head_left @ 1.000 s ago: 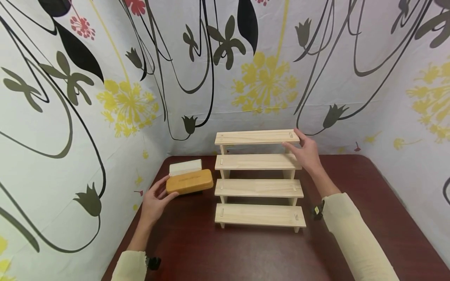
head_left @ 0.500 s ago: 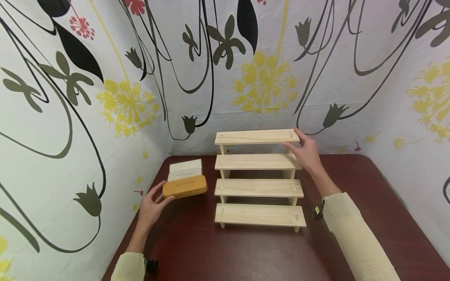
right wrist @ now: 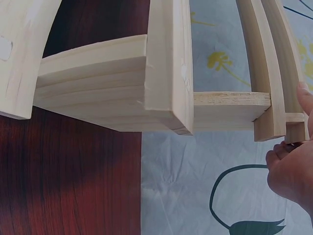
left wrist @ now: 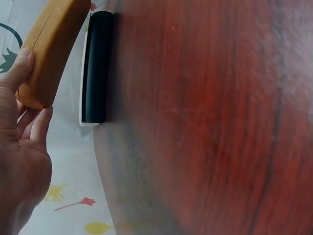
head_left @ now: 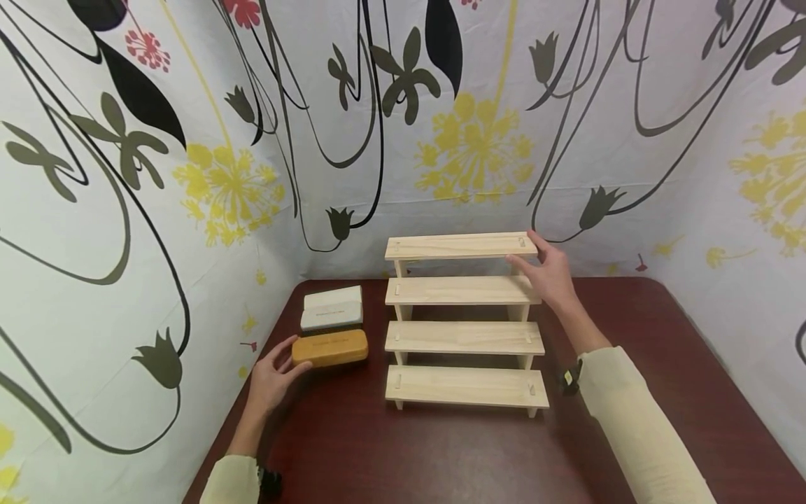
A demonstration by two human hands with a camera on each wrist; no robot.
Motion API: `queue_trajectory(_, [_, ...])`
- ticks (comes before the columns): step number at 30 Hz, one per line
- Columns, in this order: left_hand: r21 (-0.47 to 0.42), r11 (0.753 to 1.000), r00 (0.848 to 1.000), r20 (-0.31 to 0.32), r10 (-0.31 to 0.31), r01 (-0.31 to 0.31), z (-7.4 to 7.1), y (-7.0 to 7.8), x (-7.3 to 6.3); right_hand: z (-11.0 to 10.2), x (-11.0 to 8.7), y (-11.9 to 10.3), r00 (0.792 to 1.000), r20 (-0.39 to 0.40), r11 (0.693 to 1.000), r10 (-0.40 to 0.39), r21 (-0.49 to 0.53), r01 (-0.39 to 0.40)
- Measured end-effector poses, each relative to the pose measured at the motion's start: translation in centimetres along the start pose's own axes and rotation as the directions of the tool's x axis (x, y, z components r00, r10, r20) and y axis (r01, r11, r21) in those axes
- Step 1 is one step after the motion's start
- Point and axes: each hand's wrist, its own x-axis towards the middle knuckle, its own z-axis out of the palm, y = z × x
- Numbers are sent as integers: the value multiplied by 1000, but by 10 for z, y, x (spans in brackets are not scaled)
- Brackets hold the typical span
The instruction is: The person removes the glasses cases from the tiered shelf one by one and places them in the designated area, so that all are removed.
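Note:
A mustard-yellow hard glasses case (head_left: 330,348) is pinched at its left end by my left hand (head_left: 272,378), thumb in front and fingers behind. In the left wrist view this glasses case (left wrist: 56,58) is held up off the table, tilted. Behind it on the table lies a white case (head_left: 331,308) with a dark side, the dark part (left wrist: 99,68) showing in the left wrist view. My right hand (head_left: 549,276) grips the right end of the top shelf of a pale wooden stepped rack (head_left: 462,290). In the right wrist view the right hand (right wrist: 293,166) pinches that shelf's end.
The dark red-brown table (head_left: 466,455) carries the rack at its middle back, near the wall. A white flower-patterned cloth (head_left: 390,161) covers the walls behind and on both sides. The rack's left shelf ends stand just right of the cases.
My left hand has drawn the mustard glasses case toward me and slightly left, uncovering more of the white case behind. The right hand and the rack have stayed still.

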Motion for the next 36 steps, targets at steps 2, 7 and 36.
queue_trajectory(2, [5,1000,1000,9,-5,5,0,-3,0,0,0,1,1000,-1,1000,1,-1,-1])
queue_trajectory(7, [27,999,1000,23,-19,18,0,-12,0,0,0,0,1000,0,1000,-9,-4,9])
queue_trajectory(36, [93,994,986,149,-77,63,-8,-24,3,1,0,2,1000,-11,1000,-20,-6,20])
